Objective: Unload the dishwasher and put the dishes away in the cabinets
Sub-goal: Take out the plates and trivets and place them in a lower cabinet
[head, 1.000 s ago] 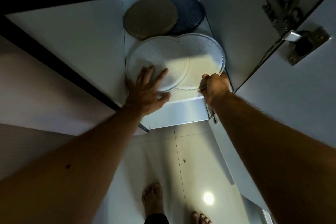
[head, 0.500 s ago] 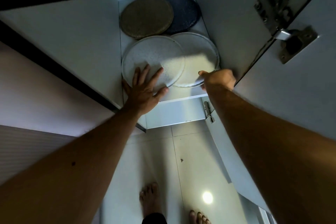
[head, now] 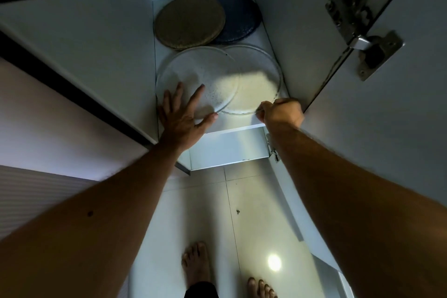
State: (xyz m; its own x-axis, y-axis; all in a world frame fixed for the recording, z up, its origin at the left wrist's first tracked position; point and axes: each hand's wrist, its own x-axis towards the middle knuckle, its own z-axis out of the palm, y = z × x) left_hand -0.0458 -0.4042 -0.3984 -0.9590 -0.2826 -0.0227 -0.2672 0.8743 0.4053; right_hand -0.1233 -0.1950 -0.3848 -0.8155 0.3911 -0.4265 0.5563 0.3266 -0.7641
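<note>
White speckled plates, two, overlapping on cabinet shelf [head: 232,128], head view centre. Left plate [head: 193,77] under left hand [head: 183,113], fingers spread flat at 7 o'clock rim. Right plate [head: 256,84] pinched at 5 o'clock edge by right hand [head: 281,113]. Likely ceramic: stiff, heavy, breakable, slick; grip rim. Tan plate [head: 189,22], dark plate [head: 239,17] at 12 o'clock.

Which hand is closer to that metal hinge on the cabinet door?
Right. The right hand grips a plate's rim, below-left of the hinge; the left hand lies flat farther left.
</note>
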